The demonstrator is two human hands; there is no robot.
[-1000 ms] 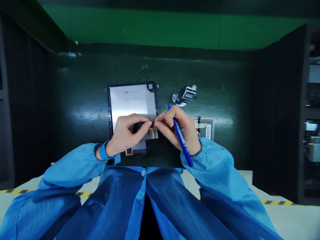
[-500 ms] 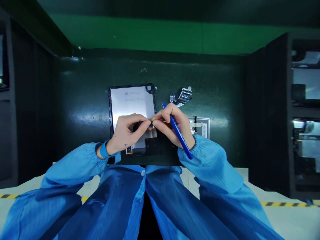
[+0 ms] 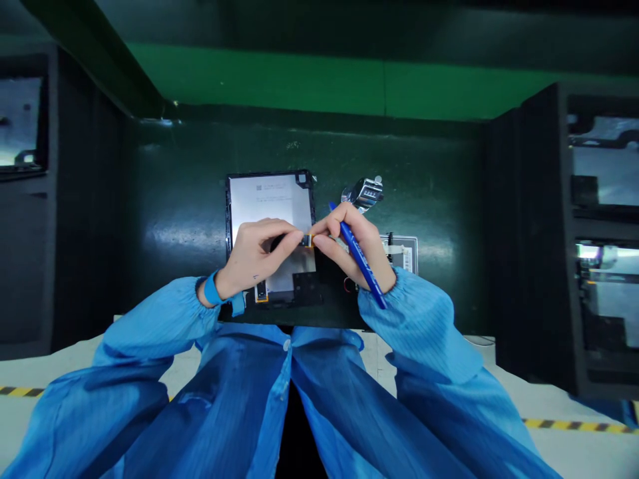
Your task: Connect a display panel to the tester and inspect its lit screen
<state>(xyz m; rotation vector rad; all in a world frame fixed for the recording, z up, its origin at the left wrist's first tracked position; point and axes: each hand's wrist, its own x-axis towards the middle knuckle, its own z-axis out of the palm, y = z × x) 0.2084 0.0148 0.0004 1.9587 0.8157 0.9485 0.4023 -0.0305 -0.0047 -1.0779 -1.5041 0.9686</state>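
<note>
Above a display panel point(image 3: 279, 199) with a silvery back and black frame, both hands pinch a small black-and-gold flex connector point(image 3: 307, 240). My left hand point(image 3: 259, 256), a blue band round its wrist, grips the connector's left side between thumb and forefinger. The thumb and forefinger of my right hand point(image 3: 357, 243) close at its right edge. A blue pen point(image 3: 362, 265) lies tucked in that same hand, slanting back toward the sleeve. Below my left hand, another flex connector point(image 3: 261, 291) with a gold edge shows at the panel's lower left.
A chrome tally counter point(image 3: 367, 193) stands on the dark table point(image 3: 174, 233) behind my right hand. Partly hidden by that hand is a flat part with a white label point(image 3: 408, 256). Black racks holding panels flank both sides, the right rack point(image 3: 529, 233) being nearer in view.
The connector between my fingertips now shows more plainly, its gold edge turned into view. Both hands remain pinched together over the panel. The whole view has shifted slightly.
</note>
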